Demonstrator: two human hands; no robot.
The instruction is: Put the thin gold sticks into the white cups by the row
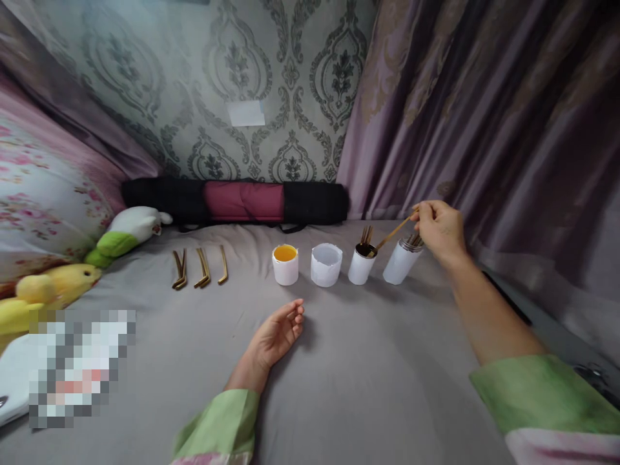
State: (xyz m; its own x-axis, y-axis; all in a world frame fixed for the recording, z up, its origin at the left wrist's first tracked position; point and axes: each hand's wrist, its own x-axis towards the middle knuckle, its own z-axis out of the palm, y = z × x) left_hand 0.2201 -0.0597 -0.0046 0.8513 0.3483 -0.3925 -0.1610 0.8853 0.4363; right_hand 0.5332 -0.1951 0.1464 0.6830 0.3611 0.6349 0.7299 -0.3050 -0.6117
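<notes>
Four white cups stand in a row on the grey bed sheet (368, 361). My right hand (438, 227) pinches the top of a thin gold utensil (393, 234) whose lower end sits in the third cup (361, 263), which holds gold forks. The tilted fourth cup (401, 260) holds more cutlery, right under that hand. My left hand (279, 332) rests palm up on the sheet, fingers loosely curled and holding nothing, in front of the yellow-filled cup (285, 263). The second cup (326, 263) looks empty.
Several gold utensils (199, 268) lie on the sheet left of the cups. A black and maroon rolled bag (235, 201) lies against the patterned wall. Plush toys (53, 284) and a floral pillow are at the left, and a purple curtain (508, 129) hangs at the right.
</notes>
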